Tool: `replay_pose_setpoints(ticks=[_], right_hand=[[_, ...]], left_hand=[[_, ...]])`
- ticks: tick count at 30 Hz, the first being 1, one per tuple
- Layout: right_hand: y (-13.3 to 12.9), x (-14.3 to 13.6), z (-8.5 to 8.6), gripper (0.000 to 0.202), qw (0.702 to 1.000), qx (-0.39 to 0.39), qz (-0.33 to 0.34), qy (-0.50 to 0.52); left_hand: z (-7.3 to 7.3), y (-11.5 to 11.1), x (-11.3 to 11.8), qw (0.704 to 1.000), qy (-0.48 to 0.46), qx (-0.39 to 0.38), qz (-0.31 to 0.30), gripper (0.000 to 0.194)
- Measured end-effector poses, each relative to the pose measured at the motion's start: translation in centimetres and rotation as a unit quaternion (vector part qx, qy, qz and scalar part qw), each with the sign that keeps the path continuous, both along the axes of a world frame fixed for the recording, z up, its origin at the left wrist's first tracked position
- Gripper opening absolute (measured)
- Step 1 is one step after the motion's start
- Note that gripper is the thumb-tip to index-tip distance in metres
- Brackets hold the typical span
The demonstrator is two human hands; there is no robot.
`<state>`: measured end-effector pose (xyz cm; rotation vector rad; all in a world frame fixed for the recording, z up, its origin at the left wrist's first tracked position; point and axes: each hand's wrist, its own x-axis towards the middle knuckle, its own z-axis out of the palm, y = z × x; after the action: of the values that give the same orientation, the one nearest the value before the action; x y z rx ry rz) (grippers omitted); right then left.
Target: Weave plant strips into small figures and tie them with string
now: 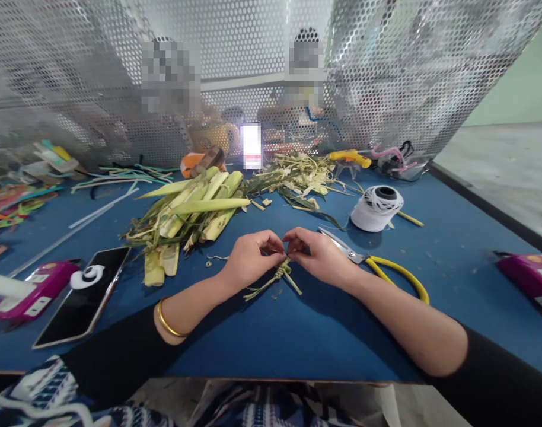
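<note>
Fingertips nearly meeting, my left hand (253, 256) and my right hand (319, 255) pinch the top of a small knotted figure of green plant strips (282, 273) above the blue table. Its loose strip ends hang down toward the table, and its upper part is hidden by my fingers. Scissors with yellow handles (398, 270) lie beside and partly behind my right wrist. Behind my left hand is a pile of green corn husks (209, 204). A spool of white thread (375, 209) stands to the right, beyond the scissors.
Shredded husk strips (302, 172) lie at the back, near a yellow tool (350, 157). A phone (84, 296) and a magenta device (35, 293) are at left; another magenta device (529, 279) is at right. A perforated metal screen (248, 53) rises behind the table (262, 338).
</note>
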<state>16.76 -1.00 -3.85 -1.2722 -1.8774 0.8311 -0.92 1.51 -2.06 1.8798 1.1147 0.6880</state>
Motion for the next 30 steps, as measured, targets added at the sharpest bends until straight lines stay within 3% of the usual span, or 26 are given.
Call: replay_pose_setpoints(ticks=[5, 9, 12, 16, 21, 30], right_hand=[[-0.3, -0.2, 0.5, 0.022, 1.0, 0.023, -0.005, 0.005], [-0.3, -0.2, 0.4, 0.022, 1.0, 0.027, -0.005, -0.003], [-0.2, -0.2, 0.1, 0.023, 1.0, 0.014, -0.021, -0.011], [0.0, 0.0, 0.0, 0.018, 0.999, 0.03, -0.017, -0.036], [0.1, 0.3, 0.0, 0.016, 0.998, 0.035, -0.017, -0.048], [0.2, 0.5, 0.2, 0.013, 0.995, 0.091, -0.044, -0.012]], left_hand=[[0.0, -0.7, 0.1, 0.977, 0.121, 0.178, 0.008, 0.015], [-0.5, -0.7, -0.1, 0.94, 0.209, 0.268, -0.016, 0.015], [-1.0, -0.4, -0.4, 0.914, 0.223, 0.336, -0.046, 0.023], [-1.6, -0.2, -0.7, 0.886, 0.185, 0.424, -0.031, 0.021], [-1.6, -0.3, -0.6, 0.881, 0.163, 0.444, -0.021, 0.02], [-1.4, -0.2, -0.6, 0.915, 0.143, 0.378, 0.013, 0.013]])
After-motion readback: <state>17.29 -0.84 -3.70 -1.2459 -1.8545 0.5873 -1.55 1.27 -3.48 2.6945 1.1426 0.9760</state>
